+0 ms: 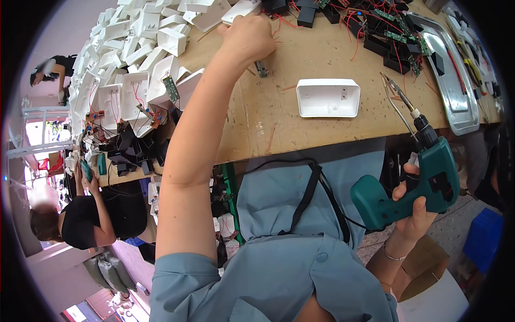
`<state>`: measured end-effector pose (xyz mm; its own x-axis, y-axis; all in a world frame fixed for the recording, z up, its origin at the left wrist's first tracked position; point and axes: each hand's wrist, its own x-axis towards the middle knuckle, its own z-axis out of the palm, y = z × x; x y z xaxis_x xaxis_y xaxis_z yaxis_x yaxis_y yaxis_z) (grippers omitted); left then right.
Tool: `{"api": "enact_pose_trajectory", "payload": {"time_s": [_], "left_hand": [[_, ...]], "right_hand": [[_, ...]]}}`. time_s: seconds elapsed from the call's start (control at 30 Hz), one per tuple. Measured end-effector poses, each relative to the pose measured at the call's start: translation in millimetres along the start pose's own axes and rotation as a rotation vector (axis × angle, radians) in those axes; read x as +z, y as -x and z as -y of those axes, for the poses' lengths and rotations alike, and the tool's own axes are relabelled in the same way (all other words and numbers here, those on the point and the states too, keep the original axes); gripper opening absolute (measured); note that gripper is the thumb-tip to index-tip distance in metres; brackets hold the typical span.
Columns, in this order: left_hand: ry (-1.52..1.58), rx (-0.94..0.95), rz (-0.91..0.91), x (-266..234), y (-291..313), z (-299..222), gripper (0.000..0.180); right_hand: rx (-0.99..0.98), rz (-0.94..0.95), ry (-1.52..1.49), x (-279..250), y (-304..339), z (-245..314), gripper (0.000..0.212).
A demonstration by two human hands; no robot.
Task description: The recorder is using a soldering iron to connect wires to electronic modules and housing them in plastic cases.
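My right hand [416,201] grips a green soldering gun [442,174] by its handle, with fingers at the trigger. The gun points up and away, its metal tip and a thin curved tube [399,115] over the table's right part. My left hand [251,38] is stretched to the far side, against a white plastic case [241,9] at the pile's edge. Its fingers are bent and mostly hidden behind the knuckles, so a grip does not show. Between the hands, an open white case [328,99] lies on the table near its front edge.
White cases [139,32] are heaped at the far left, several with wires and circuit boards. Black boxes with red wires and green boards [389,45] lie far right. A metal tray [458,107] and pliers [472,70] are at the right. A co-worker [88,220] sits left.
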<state>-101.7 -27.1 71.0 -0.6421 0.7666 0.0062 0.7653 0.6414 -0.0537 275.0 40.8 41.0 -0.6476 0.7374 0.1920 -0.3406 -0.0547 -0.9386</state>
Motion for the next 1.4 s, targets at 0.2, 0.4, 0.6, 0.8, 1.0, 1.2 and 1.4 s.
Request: {"api": "enact_pose_trajectory", "payload": {"time_s": [0.2, 0.4, 0.6, 0.8, 1.0, 1.2, 1.4], "left_hand": [[0.614, 0.117, -0.447, -12, 46, 19, 0.016], [1.731, -0.095, -0.800, -24, 67, 38, 0.018], [1.349, 0.063, -0.750, -34, 92, 37, 0.015], [1.388, -0.041, -0.457, -16, 107, 20, 0.015], [1.668, -0.120, -0.480, 10, 111, 14, 0.015], [1.223, 0.197, -0.701, 20, 115, 17, 0.010], [1.546, 0.109, -0.754, 10, 103, 17, 0.012]], "right_hand": [[-0.021, 0.012, 0.000, -7, 0, -1, 0.065], [0.009, 0.059, -0.025, -1, -4, -4, 0.063], [0.004, 0.088, -0.031, 6, -2, -4, 0.063], [0.021, 0.102, -0.036, 10, -3, -2, 0.063], [0.038, 0.125, -0.043, 18, -6, -3, 0.063], [0.041, 0.128, -0.018, 19, -5, -1, 0.065], [0.050, 0.129, -0.034, 21, -7, 0, 0.066]]}}
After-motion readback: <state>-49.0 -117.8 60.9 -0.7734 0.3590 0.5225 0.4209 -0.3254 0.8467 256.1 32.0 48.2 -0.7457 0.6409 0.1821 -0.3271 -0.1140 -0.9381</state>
